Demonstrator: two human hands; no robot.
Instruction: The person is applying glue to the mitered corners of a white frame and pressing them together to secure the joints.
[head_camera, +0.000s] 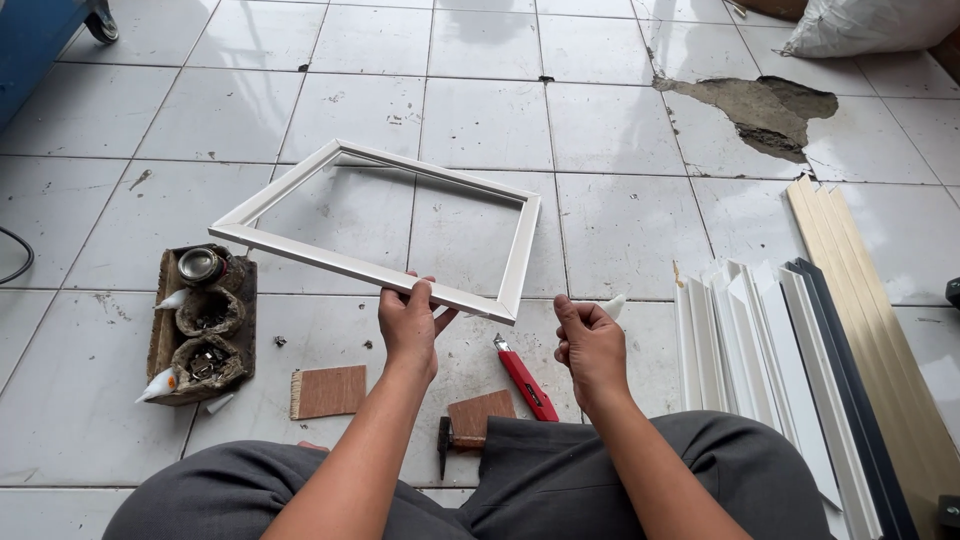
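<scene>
My left hand (408, 322) grips the near rail of a white rectangular frame (330, 262) and holds it up, tilted, above the tiled floor. The frame is empty, so the tiles show through it. My right hand (588, 338) is closed around a small white piece (612, 305) that sticks out past the fingers, just right of the frame's near corner. A red utility knife (527, 382) lies on the floor between my hands. My knees in grey trousers fill the bottom of the view.
A wooden block (205, 325) with small cups of hardware and white tubes sits at the left. Two brown boards (330, 391) and a hammer (444, 442) lie near my knees. Moulding strips in white, dark and beige (800, 360) lie at the right. A broken floor patch (765, 110) is beyond.
</scene>
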